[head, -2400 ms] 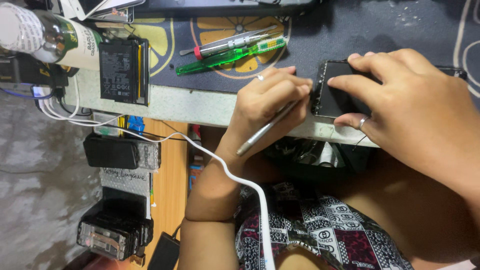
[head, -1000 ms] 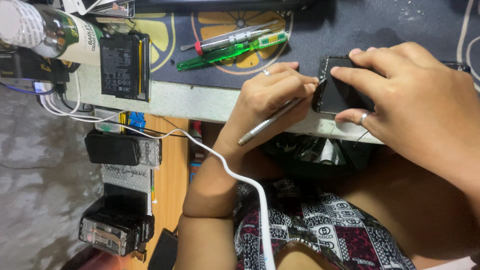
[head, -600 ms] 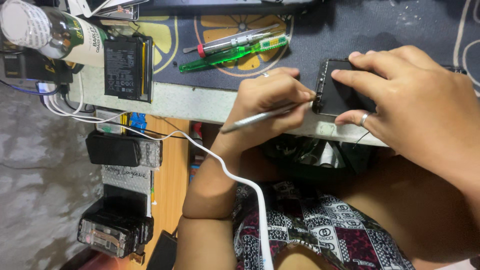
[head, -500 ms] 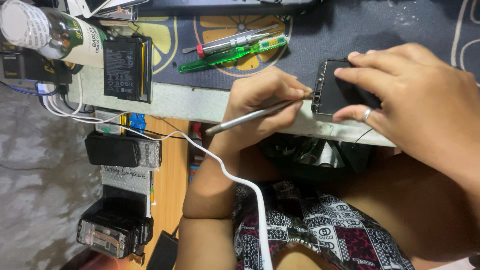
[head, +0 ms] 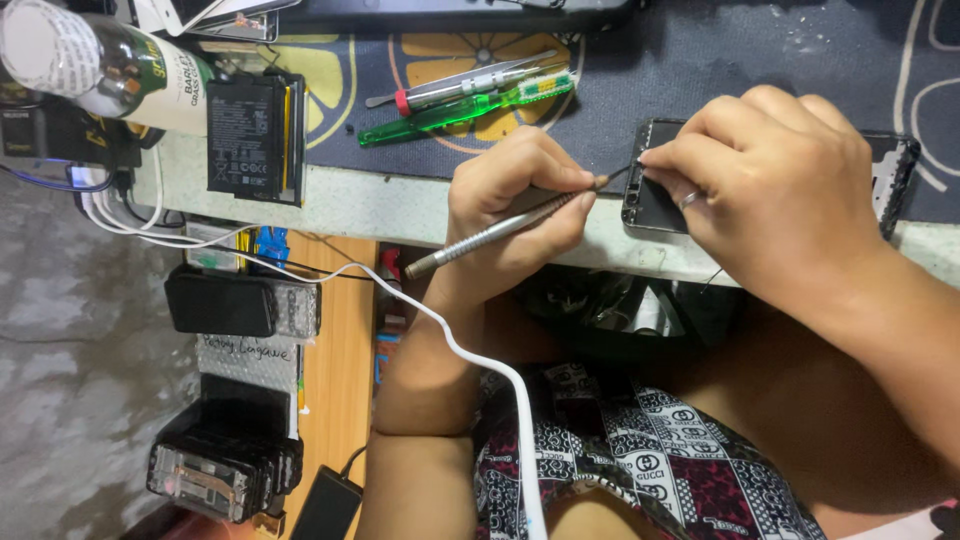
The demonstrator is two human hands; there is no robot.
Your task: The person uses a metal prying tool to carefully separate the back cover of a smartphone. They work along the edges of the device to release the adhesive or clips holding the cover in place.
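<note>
Head view: the left hand (head: 520, 215) pinches a metal pick (head: 500, 228), whose thin tip meets the near corner of the phone (head: 660, 200) (an opened black one) lying at the bench (head: 400, 205) edge. The right hand (head: 775, 185) is curled over the phone, fingertips pressing it down. Two screwdrivers (head: 465, 98), a battery (head: 255, 138) and a bottle (head: 100, 65) lie left of it.

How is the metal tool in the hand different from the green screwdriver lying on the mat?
The metal tool is silver, opaque and held in the left hand, its tip at the phone. The green screwdriver is see-through green plastic and lies untouched on the mat. Both are slim, long hand tools.
</note>
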